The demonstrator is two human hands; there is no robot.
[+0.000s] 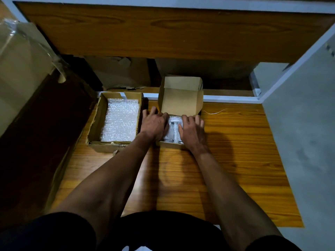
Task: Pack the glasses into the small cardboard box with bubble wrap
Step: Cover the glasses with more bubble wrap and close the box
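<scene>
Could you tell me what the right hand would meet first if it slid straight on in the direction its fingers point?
Probably the raised lid of the small cardboard box. The right hand lies flat on the bubble wrap inside, fingers pointing toward that lid; depth is hard to judge.

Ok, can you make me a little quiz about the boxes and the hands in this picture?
1. True or false: the small cardboard box has its lid standing open.
2. What lines the bigger open box on the left?
3. Where are the left hand and right hand? A) flat on the floor B) on the wrapped bundle in the small box C) inside the bigger box

Key: 1 true. 2 bubble wrap. 3 B.
</scene>
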